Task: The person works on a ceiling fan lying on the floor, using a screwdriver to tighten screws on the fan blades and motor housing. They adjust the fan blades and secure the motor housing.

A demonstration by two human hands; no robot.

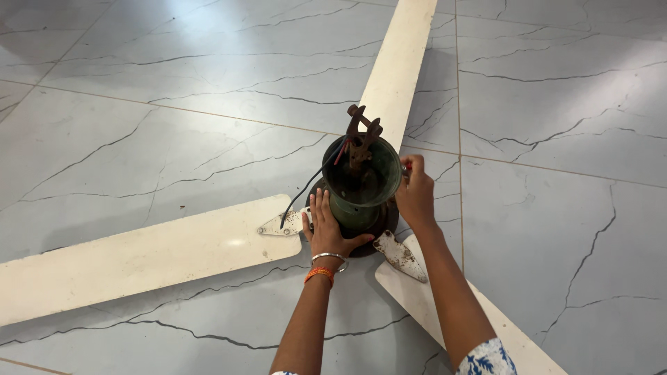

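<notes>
A ceiling fan lies on the floor with its dark green canopy cup (366, 182) and rusty hanger bracket (361, 135) pointing up. My left hand (325, 228) rests flat against the cup's narrow base on the motor hub, fingers spread. My right hand (415, 194) is closed at the cup's right rim around a small tool with a red tip (408, 167); most of the tool is hidden. Black and red wires (314, 179) trail out of the cup to the left.
Three cream blades spread from the hub: one to the left (132, 257), one toward the top (399, 62), one to the lower right (486, 326). Rusty blade brackets (399, 255) join them to the motor. The floor is grey marble-patterned tile (556, 125).
</notes>
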